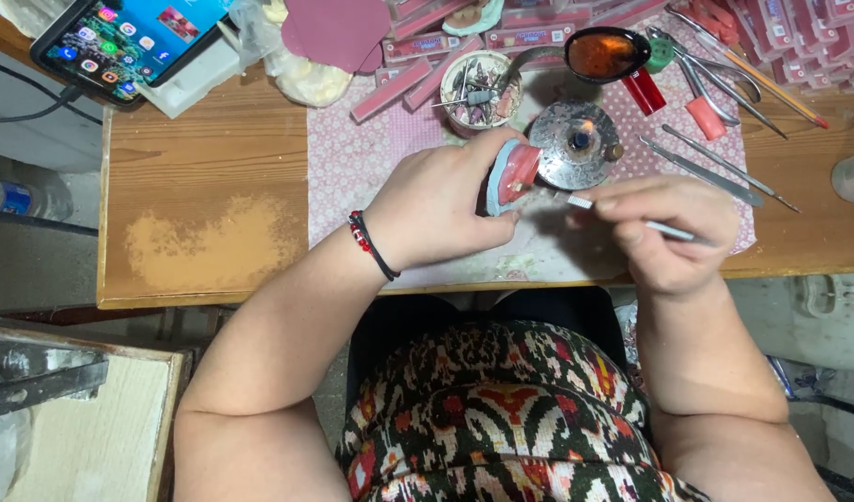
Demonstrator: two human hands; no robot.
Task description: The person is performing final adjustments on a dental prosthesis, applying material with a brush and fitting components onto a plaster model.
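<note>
Head view: two hands worked over a wooden desk (213, 158).
The left hand (441, 209) gripped a pink and blue mold (512, 177) beside a small burner (576, 144). The right hand (673, 232) pinched a thin metal tool (631, 218).

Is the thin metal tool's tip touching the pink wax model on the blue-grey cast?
Cannot tell. In the head view the thin metal tool ends close beside the pink wax model, but neither contact nor a gap shows plainly.
</note>
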